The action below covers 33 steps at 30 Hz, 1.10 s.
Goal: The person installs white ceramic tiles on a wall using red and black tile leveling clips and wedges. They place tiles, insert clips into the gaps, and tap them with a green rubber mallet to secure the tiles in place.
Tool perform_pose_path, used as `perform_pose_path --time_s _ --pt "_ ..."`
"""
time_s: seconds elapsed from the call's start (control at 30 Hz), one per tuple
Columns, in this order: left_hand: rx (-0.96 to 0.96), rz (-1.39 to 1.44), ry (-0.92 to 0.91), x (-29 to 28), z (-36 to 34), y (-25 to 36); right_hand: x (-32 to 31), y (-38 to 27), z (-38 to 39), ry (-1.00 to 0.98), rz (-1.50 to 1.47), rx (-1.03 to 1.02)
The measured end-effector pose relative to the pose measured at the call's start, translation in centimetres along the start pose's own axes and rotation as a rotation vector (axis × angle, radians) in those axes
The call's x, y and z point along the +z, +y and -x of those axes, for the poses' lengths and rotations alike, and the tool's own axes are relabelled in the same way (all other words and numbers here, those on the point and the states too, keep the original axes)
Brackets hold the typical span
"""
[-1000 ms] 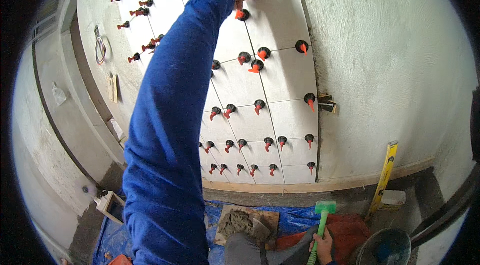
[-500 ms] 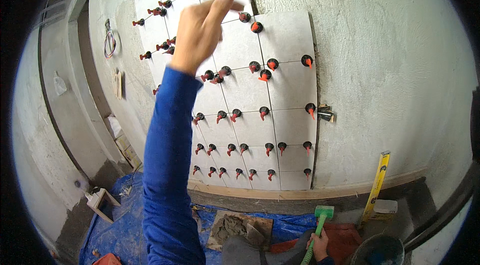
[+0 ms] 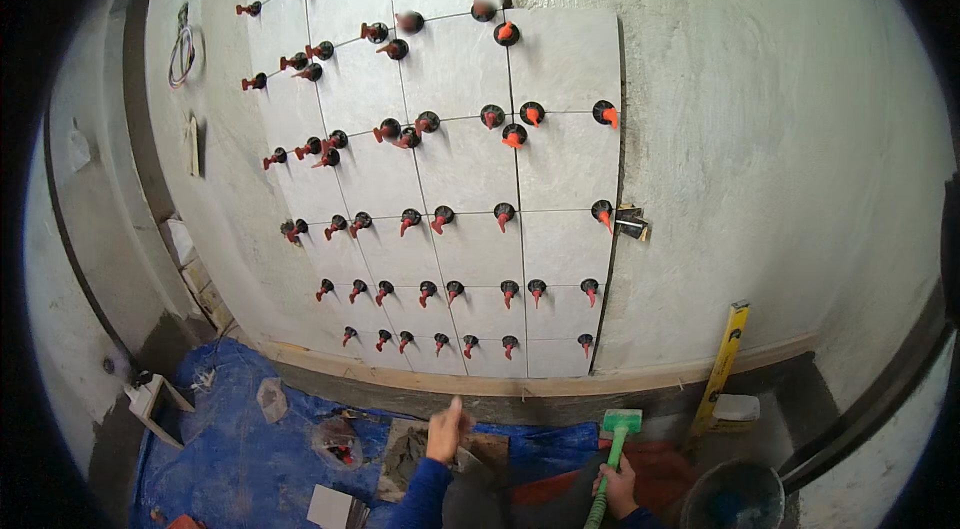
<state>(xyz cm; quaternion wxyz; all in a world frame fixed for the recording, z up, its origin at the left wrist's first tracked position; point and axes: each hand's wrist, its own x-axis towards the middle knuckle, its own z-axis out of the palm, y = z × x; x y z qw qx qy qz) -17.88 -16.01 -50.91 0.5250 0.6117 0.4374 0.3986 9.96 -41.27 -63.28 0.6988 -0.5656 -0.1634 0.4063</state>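
Observation:
My right hand (image 3: 618, 487) is wrapped around the handle of a green rubber mallet (image 3: 622, 420), its head up, low at the right. My left hand (image 3: 445, 434) is low in the middle, above my lap and in front of a board with grey mortar (image 3: 400, 451). Its thumb sticks up, the other fingers are loosely curled and partly hidden, and nothing shows in it. Ahead, pale tiles (image 3: 567, 169) cover part of the wall. Black tile levelling caps with red handles (image 3: 515, 136) sit along their joints, several to a row.
A yellow spirit level (image 3: 722, 359) leans at the wall's foot by a white container (image 3: 737, 408). A dark bucket (image 3: 735, 499) stands at the lower right. On the blue tarp (image 3: 235, 449) are a small stool (image 3: 155, 409), a clear bag (image 3: 340, 442) and stacked tiles (image 3: 330, 507).
My left hand has dropped from high in front of the tiles to just above my lap. The right hand keeps hold of the mallet. The view has shifted, showing more tarp at the left.

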Motion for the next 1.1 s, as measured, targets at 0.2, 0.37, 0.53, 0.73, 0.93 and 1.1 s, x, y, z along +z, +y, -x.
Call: perform_pose_path --time_s 0.2,0.37,0.53,0.73,0.93,1.1 --pt "-0.188 -0.421 0.033 0.7 5.3 -15.3 0.0 0.3 -0.1 0.014 0.088 0.026" --pt "-0.312 -0.009 0.182 0.8 5.2 -15.1 0.5 0.1 0.1 0.021 0.071 0.0" --pt "-0.298 -0.144 0.13 0.3 5.2 -14.7 1.3 -0.4 0.2 0.075 0.086 0.038" --pt "-0.232 -0.257 0.152 -0.3 5.0 -15.7 2.1 -0.6 0.4 0.026 0.064 0.007" --pt "-0.251 -0.197 0.172 -0.7 5.5 -16.5 2.7 -0.6 0.5 0.025 0.067 -0.008" --pt "-0.199 -0.272 0.149 -1.3 5.6 -17.4 1.4 0.9 -0.4 0.0 0.092 0.039"
